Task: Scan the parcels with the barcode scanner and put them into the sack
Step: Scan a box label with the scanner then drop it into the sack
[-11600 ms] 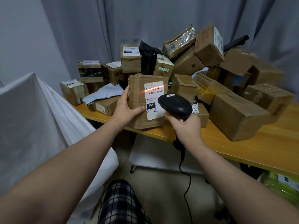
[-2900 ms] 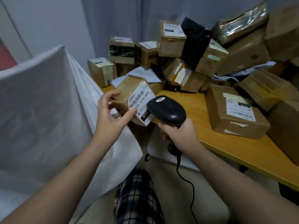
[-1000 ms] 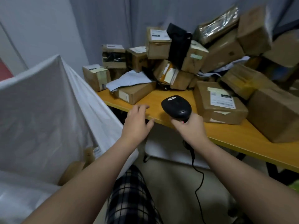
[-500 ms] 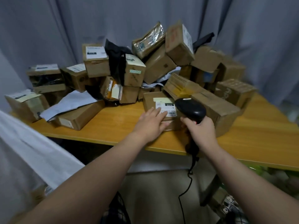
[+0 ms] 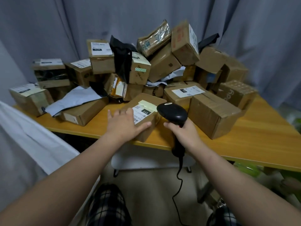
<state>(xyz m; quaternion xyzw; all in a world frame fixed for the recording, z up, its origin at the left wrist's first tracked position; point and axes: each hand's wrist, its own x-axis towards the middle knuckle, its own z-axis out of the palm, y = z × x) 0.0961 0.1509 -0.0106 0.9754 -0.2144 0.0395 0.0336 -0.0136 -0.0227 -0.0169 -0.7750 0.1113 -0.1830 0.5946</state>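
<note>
Resting flat on a labelled parcel, the left hand spreads straight fingers over the box's top, with the thumb along its near edge. The parcel sits at the worktop's front edge, its label marked 010 facing up. Just to its right, the right hand is clenched round the handle of the black barcode scanner, whose head is beside the parcel's right end. Its cable hangs toward the floor. A heap of cardboard parcels fills the worktop's back edge against a grey curtain. The white sack stands off the worktop's left end.
</note>
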